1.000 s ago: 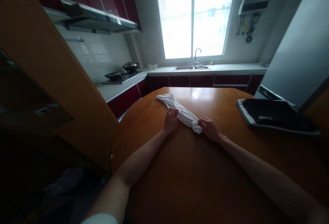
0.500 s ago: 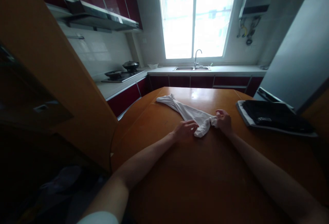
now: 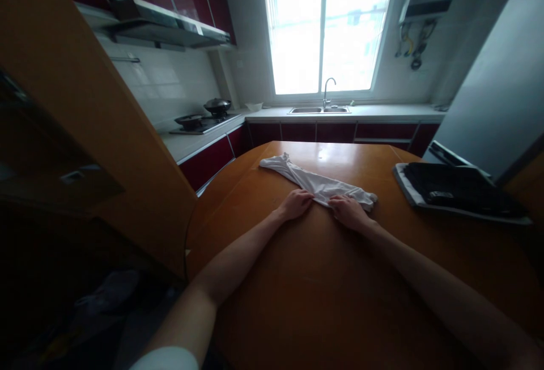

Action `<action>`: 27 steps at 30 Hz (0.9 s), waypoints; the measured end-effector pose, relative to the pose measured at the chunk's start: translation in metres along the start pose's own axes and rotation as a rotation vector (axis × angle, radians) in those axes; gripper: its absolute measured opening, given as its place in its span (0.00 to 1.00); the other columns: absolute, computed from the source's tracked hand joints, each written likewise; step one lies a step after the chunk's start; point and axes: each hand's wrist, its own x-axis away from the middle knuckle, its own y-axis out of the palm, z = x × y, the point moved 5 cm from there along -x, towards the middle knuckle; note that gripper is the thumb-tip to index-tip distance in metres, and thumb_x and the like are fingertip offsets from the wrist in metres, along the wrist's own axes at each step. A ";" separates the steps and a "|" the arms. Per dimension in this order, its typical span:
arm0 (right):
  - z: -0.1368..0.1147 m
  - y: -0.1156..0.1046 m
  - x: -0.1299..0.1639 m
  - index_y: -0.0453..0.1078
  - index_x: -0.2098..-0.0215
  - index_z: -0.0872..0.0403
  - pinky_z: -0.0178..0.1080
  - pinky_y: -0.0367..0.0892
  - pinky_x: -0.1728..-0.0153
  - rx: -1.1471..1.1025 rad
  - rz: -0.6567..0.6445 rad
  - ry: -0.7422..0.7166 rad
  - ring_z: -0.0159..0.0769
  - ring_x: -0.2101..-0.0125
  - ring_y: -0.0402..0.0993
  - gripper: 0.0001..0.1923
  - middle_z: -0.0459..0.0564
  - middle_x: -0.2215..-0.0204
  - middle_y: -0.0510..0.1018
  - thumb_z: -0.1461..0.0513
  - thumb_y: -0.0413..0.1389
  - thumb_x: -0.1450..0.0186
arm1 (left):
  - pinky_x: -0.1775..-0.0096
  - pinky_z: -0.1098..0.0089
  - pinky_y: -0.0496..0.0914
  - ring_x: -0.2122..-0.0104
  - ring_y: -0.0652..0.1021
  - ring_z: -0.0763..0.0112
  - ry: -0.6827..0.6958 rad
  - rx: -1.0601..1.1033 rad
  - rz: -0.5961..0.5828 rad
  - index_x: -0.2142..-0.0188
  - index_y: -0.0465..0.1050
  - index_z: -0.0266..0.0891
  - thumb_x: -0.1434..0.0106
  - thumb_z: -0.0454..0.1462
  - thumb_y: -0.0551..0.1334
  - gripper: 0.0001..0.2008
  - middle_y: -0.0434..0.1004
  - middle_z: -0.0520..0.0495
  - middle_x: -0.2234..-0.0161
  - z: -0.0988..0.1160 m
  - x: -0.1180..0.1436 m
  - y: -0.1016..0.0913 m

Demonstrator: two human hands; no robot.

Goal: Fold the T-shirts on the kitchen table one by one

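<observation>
Kitchen scene, head view. Big rounded orange wooden table (image 3: 340, 302) fills the foreground. Tall grey fridge (image 3: 488, 92) at far right, bright double-pane window (image 3: 327, 30) straight ahead, steel sink with curved tap (image 3: 319, 109) below it on the pale counter. Black gas hob with two dark pans (image 3: 204, 120) to the left, under a steel extractor hood (image 3: 165, 21). Flat stack of dark folded clothes (image 3: 457, 191) sits at the table's right edge, well apart from the hands. Long white crumpled garment (image 3: 317, 182) lies diagonally across the table's far half. Left hand (image 3: 295, 204) and right hand (image 3: 348, 212) both rest on its near end, fingers curled loosely, pressing the cloth flat rather than gripping it, close together.
</observation>
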 end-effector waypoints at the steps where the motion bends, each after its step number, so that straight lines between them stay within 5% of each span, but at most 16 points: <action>1: 0.016 -0.004 -0.001 0.78 0.49 0.49 0.45 0.62 0.43 0.006 -0.008 0.018 0.44 0.45 0.72 0.21 0.51 0.44 0.78 0.69 0.49 0.34 | 0.47 0.65 0.72 0.54 0.80 0.66 0.011 0.006 0.007 0.55 0.81 0.40 0.33 0.31 0.59 0.12 0.82 0.44 0.54 0.001 -0.001 0.001; 7: 0.102 -0.041 0.013 0.75 0.46 0.57 0.51 0.59 0.42 0.222 0.299 0.471 0.52 0.42 0.67 0.22 0.62 0.41 0.73 0.65 0.44 0.30 | 0.42 0.60 0.69 0.49 0.77 0.63 -0.091 -0.076 0.089 0.58 0.81 0.40 0.34 0.30 0.60 0.11 0.80 0.44 0.51 -0.008 -0.004 0.000; 9: 0.104 -0.043 0.018 0.75 0.46 0.57 0.52 0.60 0.45 0.235 0.351 0.529 0.54 0.44 0.67 0.21 0.63 0.44 0.74 0.62 0.45 0.29 | 0.40 0.59 0.67 0.47 0.76 0.62 -0.190 -0.133 0.128 0.57 0.81 0.40 0.34 0.30 0.60 0.11 0.79 0.44 0.50 -0.019 -0.005 -0.008; 12: 0.093 -0.032 0.018 0.76 0.48 0.56 0.51 0.60 0.48 0.230 0.260 0.566 0.54 0.47 0.67 0.19 0.63 0.47 0.75 0.59 0.48 0.29 | 0.36 0.58 0.61 0.39 0.70 0.59 -0.407 -0.277 0.135 0.49 0.78 0.39 0.32 0.32 0.58 0.15 0.74 0.41 0.41 -0.046 0.001 -0.028; 15: 0.082 -0.017 0.014 0.72 0.44 0.58 0.51 0.60 0.48 0.217 0.163 0.600 0.54 0.47 0.67 0.21 0.64 0.45 0.73 0.56 0.49 0.29 | 0.35 0.51 0.58 0.35 0.65 0.55 -0.633 -0.412 0.012 0.40 0.71 0.39 0.29 0.35 0.55 0.20 0.68 0.39 0.36 -0.077 0.013 -0.050; 18: 0.083 -0.007 0.011 0.66 0.37 0.58 0.52 0.59 0.45 0.191 0.154 0.625 0.55 0.44 0.65 0.26 0.65 0.39 0.68 0.54 0.48 0.28 | 0.38 0.51 0.62 0.40 0.71 0.54 -0.693 -0.445 -0.091 0.42 0.73 0.40 0.28 0.37 0.54 0.19 0.73 0.38 0.40 -0.088 0.019 -0.065; 22: 0.096 0.002 0.009 0.65 0.36 0.58 0.56 0.57 0.43 0.134 0.153 0.660 0.57 0.41 0.63 0.28 0.66 0.38 0.68 0.52 0.46 0.28 | 0.46 0.57 0.68 0.50 0.78 0.53 -0.649 -0.489 -0.144 0.54 0.80 0.37 0.29 0.38 0.55 0.16 0.79 0.34 0.50 -0.057 0.014 -0.059; 27: 0.105 -0.006 0.007 0.71 0.43 0.60 0.56 0.60 0.42 0.030 0.341 0.588 0.56 0.43 0.66 0.24 0.65 0.42 0.72 0.56 0.47 0.30 | 0.51 0.55 0.69 0.54 0.78 0.48 -0.490 -0.497 -0.215 0.59 0.81 0.34 0.34 0.42 0.62 0.14 0.79 0.32 0.56 0.042 0.014 -0.008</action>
